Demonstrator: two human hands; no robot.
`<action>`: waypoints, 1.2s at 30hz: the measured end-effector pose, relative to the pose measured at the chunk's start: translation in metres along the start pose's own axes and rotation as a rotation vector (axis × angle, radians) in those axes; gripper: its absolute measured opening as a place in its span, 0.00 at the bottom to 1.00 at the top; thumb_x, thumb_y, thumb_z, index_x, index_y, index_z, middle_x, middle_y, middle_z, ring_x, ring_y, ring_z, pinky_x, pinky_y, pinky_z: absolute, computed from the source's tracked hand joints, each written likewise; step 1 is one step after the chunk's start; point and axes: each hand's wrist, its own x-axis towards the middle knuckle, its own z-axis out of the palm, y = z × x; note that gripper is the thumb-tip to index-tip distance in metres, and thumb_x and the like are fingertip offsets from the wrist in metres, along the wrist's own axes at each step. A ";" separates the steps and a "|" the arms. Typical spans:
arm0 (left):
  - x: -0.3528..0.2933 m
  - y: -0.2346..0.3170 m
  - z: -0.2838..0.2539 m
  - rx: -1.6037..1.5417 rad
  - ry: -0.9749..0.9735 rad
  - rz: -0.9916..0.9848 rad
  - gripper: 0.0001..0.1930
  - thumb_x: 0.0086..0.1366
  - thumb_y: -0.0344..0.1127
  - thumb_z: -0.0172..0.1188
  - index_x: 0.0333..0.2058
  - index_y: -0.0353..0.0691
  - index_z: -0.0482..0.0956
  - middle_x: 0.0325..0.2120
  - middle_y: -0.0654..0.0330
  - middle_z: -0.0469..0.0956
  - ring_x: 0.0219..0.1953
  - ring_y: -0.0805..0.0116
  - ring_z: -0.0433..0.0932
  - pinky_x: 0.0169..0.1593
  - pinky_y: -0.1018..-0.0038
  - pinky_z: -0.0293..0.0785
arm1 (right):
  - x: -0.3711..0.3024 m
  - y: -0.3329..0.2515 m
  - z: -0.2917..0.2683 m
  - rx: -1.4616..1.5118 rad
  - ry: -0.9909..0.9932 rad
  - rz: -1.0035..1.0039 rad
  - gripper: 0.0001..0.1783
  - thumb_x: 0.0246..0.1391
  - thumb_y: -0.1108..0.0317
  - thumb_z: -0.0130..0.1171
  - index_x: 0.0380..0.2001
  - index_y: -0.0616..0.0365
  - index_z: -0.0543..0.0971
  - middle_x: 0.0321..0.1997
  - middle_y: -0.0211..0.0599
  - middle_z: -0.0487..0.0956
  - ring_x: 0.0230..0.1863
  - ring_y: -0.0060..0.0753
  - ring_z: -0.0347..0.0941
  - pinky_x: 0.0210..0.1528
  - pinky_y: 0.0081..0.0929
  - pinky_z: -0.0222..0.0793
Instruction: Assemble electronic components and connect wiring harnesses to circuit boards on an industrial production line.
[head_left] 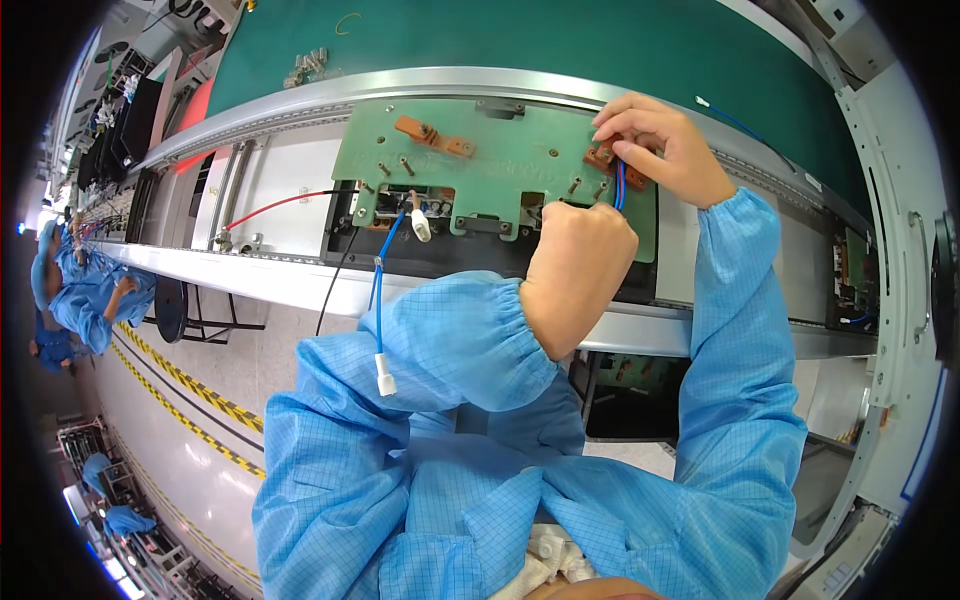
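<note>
Our left hand is curled up like a fist, and our right hand bends in just past it, on its right. The hands are apart. Thin blue and red wires run between them, under the right fingers and down to the left knuckles. We cannot tell if either hand is pinching them, because some fingertips are hidden. A small brown plastic block sits right by our right fingertips, on a flat green board that reaches out to the left of both hands. Left of our left hand, a blue wire hangs down to a white plug over our blue sleeve. Farther left, we see a thin red wire. Past our hands is a big green counter, and small shiny silver bits lie on it, off to the left. Farthest left of our hands, we see a person in blue.
</note>
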 end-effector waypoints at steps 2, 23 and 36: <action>0.005 0.008 -0.012 -0.007 0.006 -0.009 0.04 0.48 0.31 0.62 0.19 0.49 0.77 0.16 0.71 0.70 0.19 0.77 0.74 0.23 0.74 0.59 | -0.006 -0.013 -0.015 -0.005 -0.018 0.056 0.08 0.56 0.74 0.56 0.37 0.63 0.80 0.44 0.35 0.73 0.36 0.21 0.69 0.34 0.17 0.66; 0.009 0.015 0.007 -0.146 0.015 -0.013 0.03 0.51 0.33 0.61 0.22 0.45 0.77 0.16 0.68 0.73 0.21 0.73 0.77 0.23 0.74 0.65 | -0.047 0.008 0.015 -0.426 0.360 -0.202 0.10 0.40 0.78 0.66 0.30 0.62 0.80 0.36 0.37 0.74 0.38 0.35 0.73 0.41 0.29 0.70; -0.098 0.010 0.009 -0.819 0.386 0.532 0.25 0.50 0.31 0.58 0.51 0.38 0.76 0.30 0.64 0.71 0.30 0.72 0.75 0.28 0.78 0.72 | -0.114 0.065 -0.074 -0.504 0.728 -0.116 0.10 0.58 0.72 0.49 0.39 0.63 0.78 0.41 0.39 0.73 0.45 0.31 0.69 0.49 0.25 0.63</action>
